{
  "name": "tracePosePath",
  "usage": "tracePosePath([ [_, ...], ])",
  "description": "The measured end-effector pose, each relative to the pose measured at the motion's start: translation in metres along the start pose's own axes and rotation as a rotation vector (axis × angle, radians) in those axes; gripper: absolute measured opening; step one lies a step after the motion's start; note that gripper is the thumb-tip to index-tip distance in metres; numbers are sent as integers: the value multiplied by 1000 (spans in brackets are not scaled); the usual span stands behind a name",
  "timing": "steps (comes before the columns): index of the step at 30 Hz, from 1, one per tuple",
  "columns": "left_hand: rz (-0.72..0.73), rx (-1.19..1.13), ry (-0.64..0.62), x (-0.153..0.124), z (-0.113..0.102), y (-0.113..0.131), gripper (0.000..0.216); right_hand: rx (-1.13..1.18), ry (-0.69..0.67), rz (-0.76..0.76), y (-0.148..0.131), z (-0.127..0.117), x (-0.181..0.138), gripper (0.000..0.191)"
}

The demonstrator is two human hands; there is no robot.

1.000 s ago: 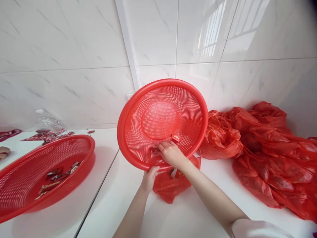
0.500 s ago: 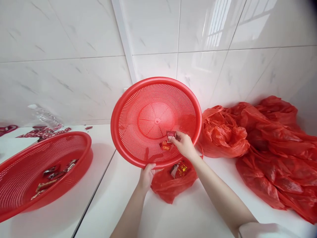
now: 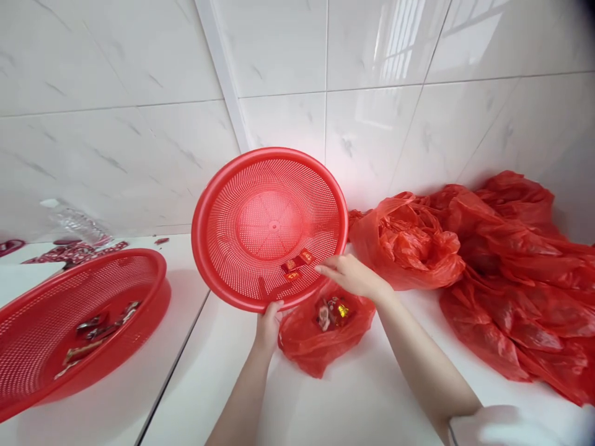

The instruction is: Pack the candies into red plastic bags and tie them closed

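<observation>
A round red perforated basket [image 3: 242, 204] stands tilted on its rim on the white counter. My left hand [image 3: 268, 325] grips its lower rim. Several small red wrapped candies [image 3: 296, 265] lie inside near the bottom edge. My right hand [image 3: 348, 274] hovers at the basket's lower right rim, fingers stretched toward the candies and holding nothing. Just below the basket lies a small red plastic bag [image 3: 316, 347] with wrapped candies [image 3: 331, 311] showing in its open mouth.
A second red basket [image 3: 32, 371] with several wrappers lies flat at the left. A heap of red plastic bags [image 3: 502, 272] covers the counter at right. A clear plastic bottle [image 3: 77, 220] and red scraps lie by the tiled wall.
My right hand drew back from inside the basket to its lower right rim, leaving candies lying in it. The basket shifted slightly left.
</observation>
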State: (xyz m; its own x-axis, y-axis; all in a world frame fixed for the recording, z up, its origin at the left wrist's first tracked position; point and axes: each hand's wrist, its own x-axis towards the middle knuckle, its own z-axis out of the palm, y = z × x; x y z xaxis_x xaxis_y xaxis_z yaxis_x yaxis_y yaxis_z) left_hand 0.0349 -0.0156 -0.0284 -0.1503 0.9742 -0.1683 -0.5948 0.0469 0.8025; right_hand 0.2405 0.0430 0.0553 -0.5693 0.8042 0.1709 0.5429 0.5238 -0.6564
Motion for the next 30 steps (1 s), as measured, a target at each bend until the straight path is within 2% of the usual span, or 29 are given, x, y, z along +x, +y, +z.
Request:
tracePosePath([
  [2, -17, 4, 6, -3, 1, -4, 49, -46, 97, -22, 2, 8, 5, 34],
  [7, -39, 19, -22, -9, 3, -14, 51, -259, -39, -147, 7, 33, 15, 25],
  [10, -41, 34, -33, -10, 1, -17, 52, -309, 33, -115, 11, 37, 17, 22],
  [14, -53, 23, -48, -10, 0, -16, 50, -83, 152, -23, 15, 27, 17, 14],
  [17, -50, -2, -26, -10, 1, -15, 47, 109, 159, -9, 18, 13, 11, 10],
  [19, -43, -18, -5, -8, 2, -14, 45, 181, 97, -20, 18, 3, 5, 12],
  [21, -45, -30, 6, -7, 2, -13, 45, 212, -32, -35, 18, -8, -1, 14],
  [23, -66, -34, 10, -6, 1, -13, 44, 200, -170, -37, 18, -16, -6, 18],
  [24, -79, -36, 8, -5, 1, -14, 44, 170, -194, -25, 18, -18, -8, 23],
  [25, -86, -40, 5, -5, 1, -14, 45, 125, -172, -6, 18, -19, -8, 28],
  [27, -93, -46, -10, -5, 0, -16, 47, 12, -23, 40, 18, -15, -5, 32],
  [29, -94, -37, -35, -6, 0, -18, 50, -86, 126, 52, 18, -4, 1, 28],
  [30, -97, -29, -52, -6, 0, -19, 51, -127, 150, 42, 18, 3, 4, 25],
])
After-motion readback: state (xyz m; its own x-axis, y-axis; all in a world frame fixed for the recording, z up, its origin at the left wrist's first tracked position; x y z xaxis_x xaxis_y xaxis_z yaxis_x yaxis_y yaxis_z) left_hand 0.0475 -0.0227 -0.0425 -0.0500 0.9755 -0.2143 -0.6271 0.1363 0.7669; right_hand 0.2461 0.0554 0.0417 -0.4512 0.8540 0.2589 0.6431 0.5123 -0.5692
